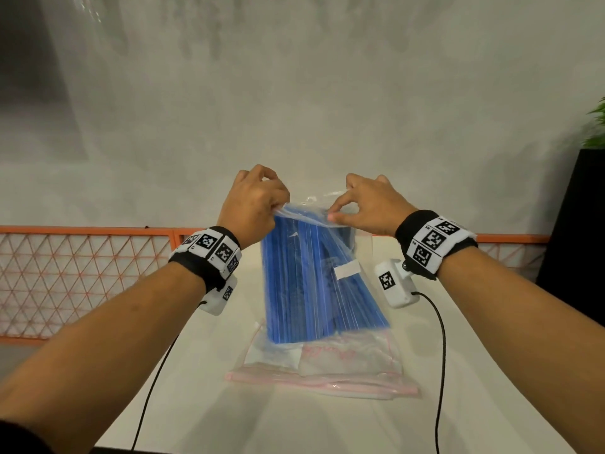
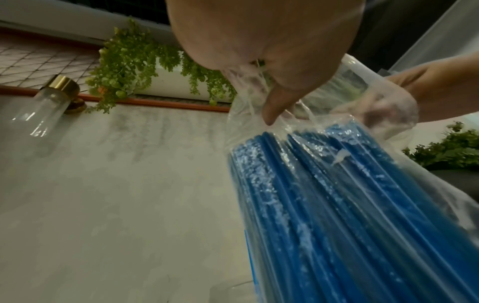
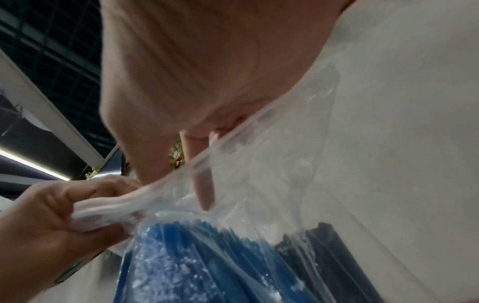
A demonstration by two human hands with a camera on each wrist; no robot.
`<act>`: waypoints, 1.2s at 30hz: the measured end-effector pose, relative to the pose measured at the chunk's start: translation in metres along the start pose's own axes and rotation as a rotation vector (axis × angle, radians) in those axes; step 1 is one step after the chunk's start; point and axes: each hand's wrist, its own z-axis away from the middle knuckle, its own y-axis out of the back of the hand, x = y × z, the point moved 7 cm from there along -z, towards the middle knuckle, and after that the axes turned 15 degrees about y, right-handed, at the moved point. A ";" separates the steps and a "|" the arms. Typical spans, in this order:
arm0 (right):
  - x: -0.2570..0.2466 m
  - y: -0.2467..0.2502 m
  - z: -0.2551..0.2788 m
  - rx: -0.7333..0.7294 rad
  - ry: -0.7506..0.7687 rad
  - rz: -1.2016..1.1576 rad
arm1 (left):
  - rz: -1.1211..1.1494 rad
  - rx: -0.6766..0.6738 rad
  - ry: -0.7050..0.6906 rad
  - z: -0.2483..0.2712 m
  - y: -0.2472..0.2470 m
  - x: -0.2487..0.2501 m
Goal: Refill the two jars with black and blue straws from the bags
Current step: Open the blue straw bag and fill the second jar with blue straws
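A clear plastic bag (image 1: 327,283) full of blue straws (image 1: 304,290) hangs upright above the white table (image 1: 229,404). My left hand (image 1: 258,201) pinches the left side of the bag's top edge. My right hand (image 1: 363,204) pinches the right side of that edge, and the mouth is stretched between them. In the left wrist view the blue straws (image 2: 324,205) fill the bag, and a clear glass jar (image 2: 44,108) with a gold band stands far off. Dark straws (image 3: 318,244) show beside the blue straws (image 3: 181,256) in the right wrist view.
Flat zip bags with pink seals (image 1: 324,368) lie on the table under the hanging bag. An orange mesh rail (image 1: 82,276) runs along the table's far edge. Trailing green plants (image 2: 134,61) sit beyond it. A black planter (image 1: 579,224) stands at the right.
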 end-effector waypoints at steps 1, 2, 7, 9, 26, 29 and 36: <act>0.000 -0.003 0.001 -0.054 -0.015 0.002 | 0.030 -0.006 0.044 -0.001 -0.001 -0.004; -0.001 -0.006 0.000 -0.103 -0.012 0.020 | 0.049 -0.014 0.081 -0.001 -0.002 -0.006; -0.013 -0.014 -0.003 -0.167 0.032 0.309 | -0.014 -0.159 0.087 -0.003 -0.010 -0.001; -0.017 -0.019 -0.004 -0.142 0.035 0.370 | -0.090 -0.185 0.030 -0.001 -0.010 0.004; -0.022 -0.030 -0.001 -0.054 0.090 0.308 | 0.052 -0.144 0.003 0.017 -0.004 0.017; -0.024 -0.039 0.004 -0.089 0.123 0.280 | 0.036 -0.170 -0.006 0.021 -0.009 0.016; -0.034 -0.050 0.005 -0.028 0.139 0.394 | -0.015 -0.082 -0.051 0.030 -0.008 0.026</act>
